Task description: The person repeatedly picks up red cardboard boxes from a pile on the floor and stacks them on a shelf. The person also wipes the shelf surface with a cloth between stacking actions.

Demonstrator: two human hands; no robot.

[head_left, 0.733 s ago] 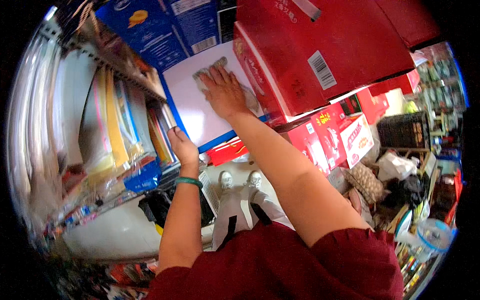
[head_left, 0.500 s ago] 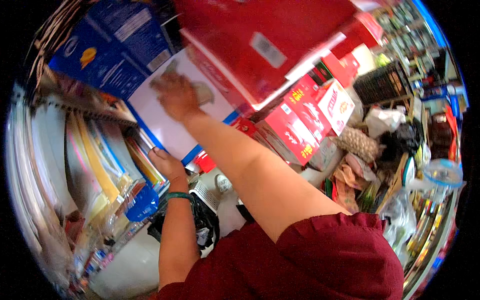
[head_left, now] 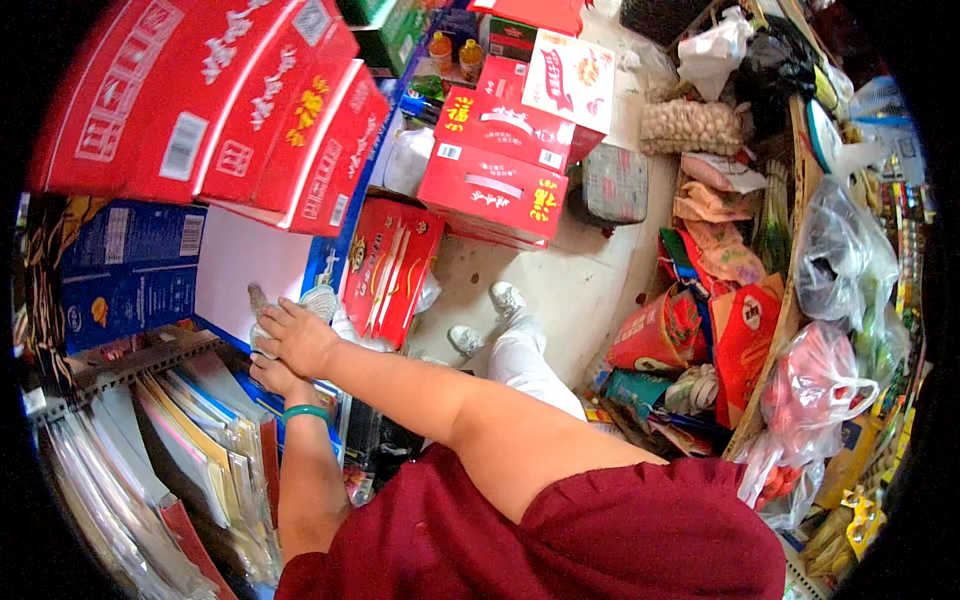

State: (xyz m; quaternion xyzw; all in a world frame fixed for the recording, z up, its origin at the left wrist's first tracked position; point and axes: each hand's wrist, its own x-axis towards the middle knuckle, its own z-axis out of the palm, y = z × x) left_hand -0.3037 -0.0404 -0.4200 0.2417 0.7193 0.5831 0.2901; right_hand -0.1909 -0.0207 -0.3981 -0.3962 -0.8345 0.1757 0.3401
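My right hand (head_left: 300, 338) reaches across and presses on a crumpled grey-green cloth (head_left: 318, 302), its fingers bent over it. Part of the cloth sticks out past the fingertips onto a white shelf board (head_left: 255, 245) with a blue edge. Just below, my left hand (head_left: 277, 376), with a green bangle (head_left: 306, 411) on its wrist, meets the right hand at the shelf's front edge. The left fingers are partly hidden under the right hand, so whether they grip the cloth does not show.
Red cartons (head_left: 290, 120) rise above the white board, with a blue box (head_left: 130, 270) at its far left. Below it stand upright folders and papers (head_left: 205, 425). More red boxes (head_left: 495, 185) and a garlic sack (head_left: 690, 128) sit beyond; plastic bags (head_left: 845, 245) hang at right.
My right hand has drawn the cloth from the middle of the board toward its front edge, where it now meets my left hand. The view has swung, showing more floor.
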